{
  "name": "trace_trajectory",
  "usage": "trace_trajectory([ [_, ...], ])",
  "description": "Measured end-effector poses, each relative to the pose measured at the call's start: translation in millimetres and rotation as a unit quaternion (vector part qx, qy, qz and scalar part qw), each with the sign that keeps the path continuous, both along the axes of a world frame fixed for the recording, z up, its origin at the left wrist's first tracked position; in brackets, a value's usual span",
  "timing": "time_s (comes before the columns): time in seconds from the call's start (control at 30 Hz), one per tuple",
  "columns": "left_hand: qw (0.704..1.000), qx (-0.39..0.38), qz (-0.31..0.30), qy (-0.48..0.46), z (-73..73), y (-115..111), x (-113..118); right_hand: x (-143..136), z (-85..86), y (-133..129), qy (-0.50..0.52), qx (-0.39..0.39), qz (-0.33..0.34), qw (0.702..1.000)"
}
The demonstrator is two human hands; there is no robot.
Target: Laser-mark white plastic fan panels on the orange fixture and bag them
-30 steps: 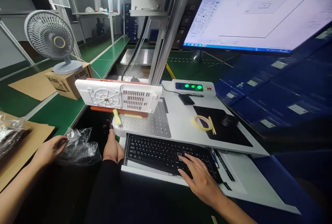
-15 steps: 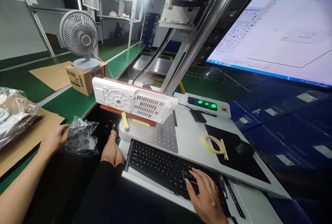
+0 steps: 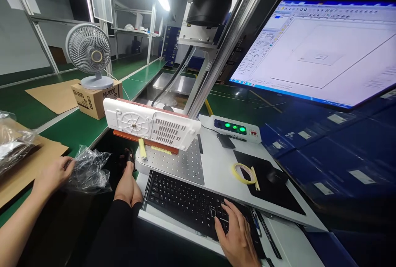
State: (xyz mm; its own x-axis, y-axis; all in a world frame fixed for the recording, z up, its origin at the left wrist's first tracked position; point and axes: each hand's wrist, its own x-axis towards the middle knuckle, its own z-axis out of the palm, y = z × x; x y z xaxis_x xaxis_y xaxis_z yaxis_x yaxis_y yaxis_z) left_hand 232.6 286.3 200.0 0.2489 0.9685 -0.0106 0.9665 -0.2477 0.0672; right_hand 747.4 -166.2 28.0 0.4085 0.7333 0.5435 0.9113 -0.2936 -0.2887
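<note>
- The left hand (image 3: 54, 176) has kept its hold since the earlier views: thumb and fingers pinch the near edge of the bag (image 3: 91, 172), so this side of the work seems to be waiting.
- The bag hangs from that pinch, beside the brown card (image 3: 57, 151) and over the dark gap left of the person's legs. It is clear, thin, crumpled and glossy; whether anything is inside, I cannot tell.
- The white panel (image 3: 152, 124) has not visibly moved. It leans on edge over the perforated plate (image 3: 188, 164), with a spoked round at its left and slots at its right.
- The keyboard (image 3: 176, 197) lies in the pulled-out drawer under the worktop, black with pale lettering.
- The right hand (image 3: 236, 234) rests over the keyboard's right end, holding nothing. Its fingers are now more curled than a second ago, though loosely spread; whether a key is pressed, I cannot tell.
- The screen (image 3: 309, 52) shows the same kind of outlined drawing as before; mainly the head view has swung, suggesting a brief pause at the keys.
</note>
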Motion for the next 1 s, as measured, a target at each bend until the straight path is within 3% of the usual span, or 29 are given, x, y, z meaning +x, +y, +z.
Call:
trace_trajectory([
  [0.3,1.0,-0.016,-0.005,-0.01,-0.2,5.7,-0.8,-1.7,-5.9,-0.3,-0.017,-0.007,-0.035,0.999],
  [0.5,0.992,0.058,-0.105,0.035,-18.9,12.3,-9.8,0.8,-12.0,-1.7,-0.021,-0.008,-0.046,0.999],
  [0.73,0.987,0.073,-0.129,0.058,-14.2,4.7,-7.9,0.3,-12.1,2.2,-0.025,0.007,-0.066,0.997],
  [0.9,0.97,0.148,-0.186,0.046,-24.1,18.5,-16.7,-7.8,-2.7,5.9,-0.012,-0.012,-0.078,0.997],
  [1.0,0.962,0.148,-0.227,0.016,-31.5,30.2,-22.2,-11.1,-0.2,6.1,-0.003,-0.022,-0.083,0.996],
])
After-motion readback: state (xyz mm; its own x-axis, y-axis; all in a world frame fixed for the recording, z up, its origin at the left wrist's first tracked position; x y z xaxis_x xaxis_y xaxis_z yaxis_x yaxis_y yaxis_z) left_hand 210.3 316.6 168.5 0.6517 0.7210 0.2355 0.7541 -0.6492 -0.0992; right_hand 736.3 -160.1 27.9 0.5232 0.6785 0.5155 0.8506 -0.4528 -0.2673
